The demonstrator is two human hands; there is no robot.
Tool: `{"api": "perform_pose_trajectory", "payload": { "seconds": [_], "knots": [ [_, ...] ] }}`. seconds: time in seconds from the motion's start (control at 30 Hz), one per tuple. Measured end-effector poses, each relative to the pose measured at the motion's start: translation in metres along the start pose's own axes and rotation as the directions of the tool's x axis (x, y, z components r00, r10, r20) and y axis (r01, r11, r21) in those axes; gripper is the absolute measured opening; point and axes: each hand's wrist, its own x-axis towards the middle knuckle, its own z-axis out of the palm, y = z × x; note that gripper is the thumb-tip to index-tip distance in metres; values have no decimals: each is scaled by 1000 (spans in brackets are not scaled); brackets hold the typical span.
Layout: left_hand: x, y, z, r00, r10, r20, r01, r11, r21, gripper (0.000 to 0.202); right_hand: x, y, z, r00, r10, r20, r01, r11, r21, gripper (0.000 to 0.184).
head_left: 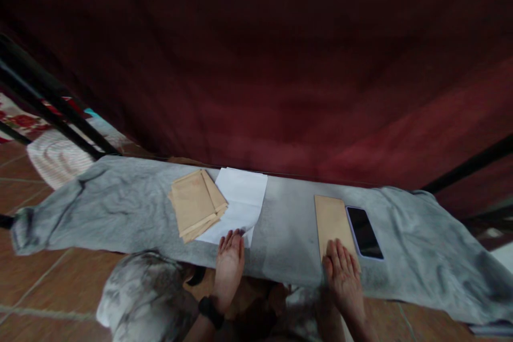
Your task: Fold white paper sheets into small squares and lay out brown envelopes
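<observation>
My left hand (pixel 231 251), with a dark watch on its wrist, is at the near edge of some white paper sheets (pixel 242 192). Its fingers are stretched out, palm partly turned up, and the sheet's near corner curls up beside the fingertips. Partly over the sheets' left side lies a fanned pile of brown envelopes (pixel 194 200). My right hand (pixel 341 267) rests flat, fingers extended, on the near end of a single brown envelope (pixel 332 216). Just right of that envelope lies a phone (pixel 364 232) with a dark screen and a pale purple case.
Grey cloth (pixel 286 224) covers the long, narrow surface. A dark red curtain (pixel 280 91) hangs behind it. Dark metal bars (pixel 60 101) stand at the left, another bar (pixel 473 165) at the right. Brown floor tiles (pixel 44 272) show below, and a striped cloth (pixel 60 157) lies at left.
</observation>
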Motion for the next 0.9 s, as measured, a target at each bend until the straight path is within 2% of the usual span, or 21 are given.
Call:
{"api": "perform_pose_trajectory", "payload": {
  "seconds": [0.1, 0.2, 0.27, 0.37, 0.43, 0.53, 0.63, 0.73, 0.8, 0.9],
  "knots": [
    [8, 7, -13, 999, 42, -34, -45, 997, -68, 34, 2, -1, -1, 999, 44, 4, -44, 997, 56, 56],
    [12, 30, -22, 984, 170, -55, -174, 982, -79, 32, 13, -11, -1, 992, 126, -6, -121, 963, 240, 53],
    [9, 52, -22, 967, 255, -25, -257, 962, -93, 34, 24, -28, 0, 983, 176, 58, -184, 888, 422, 50],
    [-2, 85, -16, 933, 359, 11, -355, 926, -131, 37, 45, -62, 7, 954, 223, 202, -300, 710, 637, 48],
    [-13, 104, -10, 910, 414, 11, -407, 899, -161, 37, 57, -82, 13, 937, 245, 250, -349, 607, 714, 48],
    [-25, 122, -7, 900, 435, 31, -420, 882, -213, 34, 69, -94, 22, 913, 310, 264, -398, 541, 741, 48],
    [-26, 123, -9, 892, 446, 71, -419, 877, -237, 32, 72, -84, 27, 909, 320, 266, -407, 545, 733, 48],
    [-20, 110, -12, 876, 467, 117, -442, 877, -190, 53, 69, -63, 26, 915, 325, 239, -392, 578, 716, 49],
    [-17, 99, -9, 899, 419, 129, -405, 906, -124, 66, 66, -50, 24, 914, 339, 222, -392, 603, 695, 49],
    [-19, 86, 2, 936, 327, 128, -326, 945, -29, 67, 61, -39, 21, 910, 359, 208, -402, 637, 658, 50]
  ]
}}
